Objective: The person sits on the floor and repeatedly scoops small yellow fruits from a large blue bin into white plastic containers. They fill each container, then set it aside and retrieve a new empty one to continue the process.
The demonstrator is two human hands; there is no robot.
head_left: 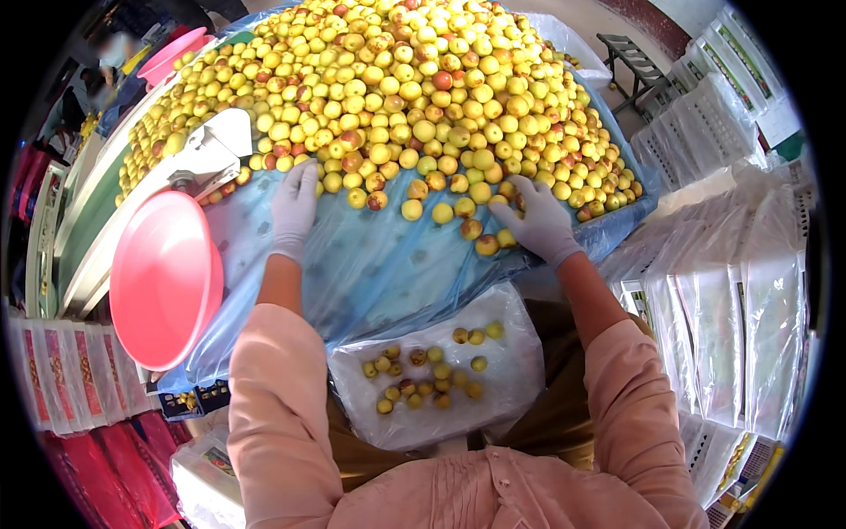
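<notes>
A big heap of round yellow-green jujubes (388,97), many with reddish-brown patches, covers a blue plastic sheet (370,256). My left hand (294,210), in a pale thin glove, rests at the heap's near edge with fingers stretched forward and close together; no fruit shows in it. At the right of that edge, my right hand (539,222), gloved too, has thumb and fingers apart around loose jujubes without visibly gripping one. Its fingertips partly hide them. On my lap, a white plastic-lined tray (511,353) holds several scattered jujubes (441,385).
A pink basin (163,282) stands at the left beside a white metal machine part (220,141). Plastic-wrapped white crates (714,300) are stacked at the right. More crates (79,370) stand at the lower left. A folding stool (630,66) and a person (115,53) are farther back.
</notes>
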